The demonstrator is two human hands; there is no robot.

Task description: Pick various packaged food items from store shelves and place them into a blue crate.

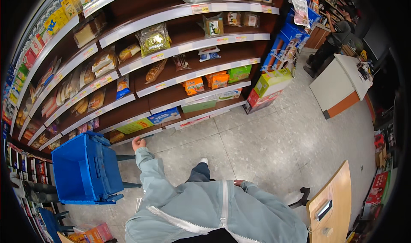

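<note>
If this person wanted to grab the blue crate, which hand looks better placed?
Probably the left hand: it reaches out on the same side as the blue crate. The right hand is farther away, mostly hidden beside the jacket.

Left arm [153, 170] out front, right arm [267, 202] tucked close.
On my feed, the left grip [139, 143] is loosely curled, fingers slightly bent; my right grip [238, 182] barely shows at the waist, its fingers mostly hidden.
</note>
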